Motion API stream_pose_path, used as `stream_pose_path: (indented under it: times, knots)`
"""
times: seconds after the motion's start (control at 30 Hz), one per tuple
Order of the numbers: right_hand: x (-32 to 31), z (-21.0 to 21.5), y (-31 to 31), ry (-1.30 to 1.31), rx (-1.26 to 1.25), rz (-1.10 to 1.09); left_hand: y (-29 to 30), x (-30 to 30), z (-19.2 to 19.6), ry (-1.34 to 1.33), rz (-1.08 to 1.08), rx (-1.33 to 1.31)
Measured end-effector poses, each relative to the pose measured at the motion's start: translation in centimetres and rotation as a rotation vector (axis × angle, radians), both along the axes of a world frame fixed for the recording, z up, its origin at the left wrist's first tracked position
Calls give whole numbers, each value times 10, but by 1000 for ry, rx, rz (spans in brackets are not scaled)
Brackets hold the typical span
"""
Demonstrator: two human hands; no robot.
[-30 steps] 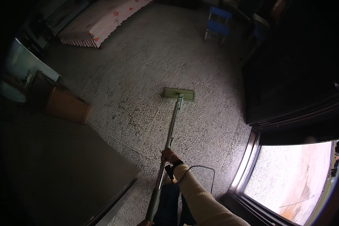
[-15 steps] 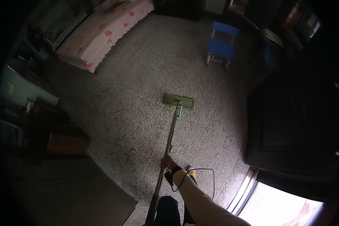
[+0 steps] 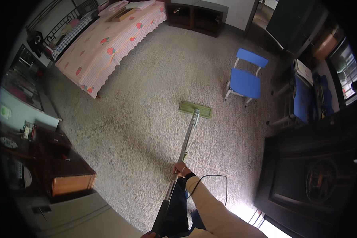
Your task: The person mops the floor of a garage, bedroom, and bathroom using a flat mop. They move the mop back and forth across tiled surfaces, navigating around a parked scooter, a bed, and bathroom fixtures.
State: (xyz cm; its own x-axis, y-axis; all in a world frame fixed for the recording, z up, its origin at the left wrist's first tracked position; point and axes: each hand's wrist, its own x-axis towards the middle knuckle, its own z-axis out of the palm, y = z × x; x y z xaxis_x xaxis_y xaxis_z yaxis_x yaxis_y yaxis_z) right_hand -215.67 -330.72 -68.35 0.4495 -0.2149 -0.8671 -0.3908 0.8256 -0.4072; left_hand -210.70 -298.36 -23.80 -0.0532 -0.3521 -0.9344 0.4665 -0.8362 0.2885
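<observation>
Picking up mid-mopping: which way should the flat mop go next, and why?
Probably draw the mop head back toward the feet. The right hand grips the handle mid-shaft with the pole stretched forward, and the blue chair stands just beyond the head, so pushing on risks bumping it.

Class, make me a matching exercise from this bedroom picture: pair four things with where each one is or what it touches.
Things:
1. mop head
2. right hand
3. blue chair
4. bed

Places:
A. upper left, under a pink checked cover
B. flat on the speckled floor, mid-room
C. gripping the mop handle midway
D. standing just right of the mop head

Pairs: 1-B, 2-C, 3-D, 4-A
</observation>
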Motion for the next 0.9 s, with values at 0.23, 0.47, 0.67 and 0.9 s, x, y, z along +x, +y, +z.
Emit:
stream_pose_path:
  times: [0.23, 0.47, 0.67, 0.9]
  knots:
    - [58, 23, -193, -141, -277, 28, -219, 106, 35, 204, 98, 205]
    - [105, -22, -385, -228, -320, -51, -421, 163, 16, 92, -42, 167]
    - [116, 34, -595, -292, 277, -683, -648, 204, 34, 56, -112, 188]
    - [114, 77, -833, -218, 241, -748, -926, 229, 78, 46, -259, 303]
